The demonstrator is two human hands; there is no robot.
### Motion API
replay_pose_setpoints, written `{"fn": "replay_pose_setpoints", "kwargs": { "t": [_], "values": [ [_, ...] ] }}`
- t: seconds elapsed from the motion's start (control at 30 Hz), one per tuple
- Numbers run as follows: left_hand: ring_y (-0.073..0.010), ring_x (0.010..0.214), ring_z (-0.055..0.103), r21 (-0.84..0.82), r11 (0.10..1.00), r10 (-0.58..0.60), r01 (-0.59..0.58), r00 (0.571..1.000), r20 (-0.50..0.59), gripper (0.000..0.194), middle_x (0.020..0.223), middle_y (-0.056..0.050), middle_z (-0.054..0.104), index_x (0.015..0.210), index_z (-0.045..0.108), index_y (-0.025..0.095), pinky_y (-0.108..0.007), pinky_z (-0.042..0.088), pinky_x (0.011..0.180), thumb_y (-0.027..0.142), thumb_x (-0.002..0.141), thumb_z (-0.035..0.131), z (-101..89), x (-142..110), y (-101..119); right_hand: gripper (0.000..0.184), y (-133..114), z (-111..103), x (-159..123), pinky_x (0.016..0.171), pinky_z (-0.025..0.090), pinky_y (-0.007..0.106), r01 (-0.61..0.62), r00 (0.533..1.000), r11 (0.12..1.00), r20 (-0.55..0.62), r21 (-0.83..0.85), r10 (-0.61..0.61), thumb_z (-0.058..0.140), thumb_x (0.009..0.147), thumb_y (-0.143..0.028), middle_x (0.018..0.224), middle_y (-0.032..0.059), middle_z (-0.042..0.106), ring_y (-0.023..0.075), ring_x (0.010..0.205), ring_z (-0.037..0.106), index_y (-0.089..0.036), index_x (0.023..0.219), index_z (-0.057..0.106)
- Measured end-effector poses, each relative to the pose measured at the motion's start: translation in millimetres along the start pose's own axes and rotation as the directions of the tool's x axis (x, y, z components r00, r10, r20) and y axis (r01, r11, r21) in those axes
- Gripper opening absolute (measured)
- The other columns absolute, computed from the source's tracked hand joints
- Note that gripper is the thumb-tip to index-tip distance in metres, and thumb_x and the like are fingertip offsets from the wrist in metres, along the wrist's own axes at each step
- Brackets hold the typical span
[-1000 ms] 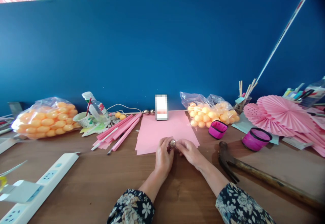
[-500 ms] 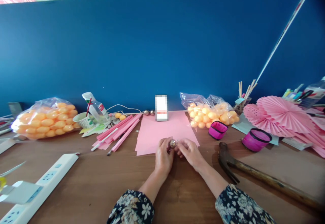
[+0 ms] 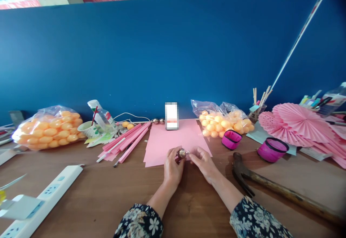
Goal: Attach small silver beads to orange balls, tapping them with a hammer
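My left hand [image 3: 173, 167] is closed around a shiny metallic ball [image 3: 182, 153], held between thumb and fingers just above the near edge of the pink paper [image 3: 175, 140]. Close beside it, on the right, my right hand [image 3: 202, 162] is pinched with thumb and forefinger at a tiny glinting piece [image 3: 188, 152] by the ball. That piece is too small to name, and I cannot tell whether it is joined to the ball. Two similar shiny balls [image 3: 159, 121] lie at the back edge of the paper, left of an upright phone [image 3: 172, 115].
Bags of orange balls [image 3: 51, 131] stand at left and right. Pink paper strips [image 3: 129, 140] lie left of the sheets. On the right are magenta bands [image 3: 231, 139], a wooden-handled hammer-like tool [image 3: 281, 187] and pink paper fans [image 3: 297, 122]. A power strip [image 3: 51, 191] sits front left.
Both hands stay almost in place. The ball in my left hand has shifted very slightly left, and my right fingertips are a little farther from it. The view has tilted up slightly.
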State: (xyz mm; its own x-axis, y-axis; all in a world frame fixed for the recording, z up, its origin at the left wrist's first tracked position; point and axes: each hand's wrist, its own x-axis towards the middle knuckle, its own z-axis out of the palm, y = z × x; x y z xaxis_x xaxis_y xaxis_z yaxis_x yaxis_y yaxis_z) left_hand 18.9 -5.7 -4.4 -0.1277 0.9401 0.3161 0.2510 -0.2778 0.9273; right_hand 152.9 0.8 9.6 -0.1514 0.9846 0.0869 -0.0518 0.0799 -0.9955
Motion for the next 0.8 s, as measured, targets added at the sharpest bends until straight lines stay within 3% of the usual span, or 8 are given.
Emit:
{"fn": "replay_pose_setpoints", "kwargs": {
  "t": [0.37, 0.5, 0.8],
  "values": [
    [-0.0151, 0.09, 0.058, 0.022, 1.0, 0.016, -0.017, 1.0, 0.008, 0.039, 0.105, -0.006, 0.052, 0.103, 0.056, 0.019, -0.028, 0.052, 0.076, 0.004, 0.067, 0.054, -0.2, -1.2, 0.5, 0.02, 1.2, 0.6, 0.6, 0.059, 0.043, 0.023, 0.046, 0.998, 0.999, -0.036, -0.021, -0.047, 0.057, 0.075, -0.037, 0.071, -0.0011, 0.054, 0.0119, 0.066, 0.051, -0.018, 0.075, 0.051],
    [-0.0153, 0.09, 0.058, 0.012, 1.0, 0.013, -0.013, 1.0, 0.014, 0.039, 0.105, -0.006, 0.052, 0.103, 0.056, 0.02, -0.029, 0.051, 0.077, 0.004, 0.068, 0.053, -0.3, -1.0, 0.2, 0.02, 3.1, -1.7, 2.6, 0.058, 0.043, 0.024, 0.081, 0.993, 0.992, -0.073, -0.098, -0.088, 0.057, 0.075, -0.037, 0.069, -0.0005, 0.057, 0.0116, 0.06, 0.05, -0.018, 0.077, 0.056],
    [-0.0158, 0.091, 0.057, 0.033, 0.999, 0.003, -0.004, 1.0, 0.004, 0.039, 0.104, -0.006, 0.052, 0.103, 0.057, 0.02, -0.029, 0.051, 0.078, 0.006, 0.067, 0.055, -0.9, -0.6, 3.6, 0.028, 5.6, -3.6, 4.7, 0.076, 0.047, 0.033, 0.108, 0.984, 0.98, -0.12, -0.167, -0.129, 0.052, 0.078, -0.041, 0.089, 0.0068, 0.064, 0.0201, 0.081, 0.059, -0.018, 0.09, 0.061]
  ]
}}
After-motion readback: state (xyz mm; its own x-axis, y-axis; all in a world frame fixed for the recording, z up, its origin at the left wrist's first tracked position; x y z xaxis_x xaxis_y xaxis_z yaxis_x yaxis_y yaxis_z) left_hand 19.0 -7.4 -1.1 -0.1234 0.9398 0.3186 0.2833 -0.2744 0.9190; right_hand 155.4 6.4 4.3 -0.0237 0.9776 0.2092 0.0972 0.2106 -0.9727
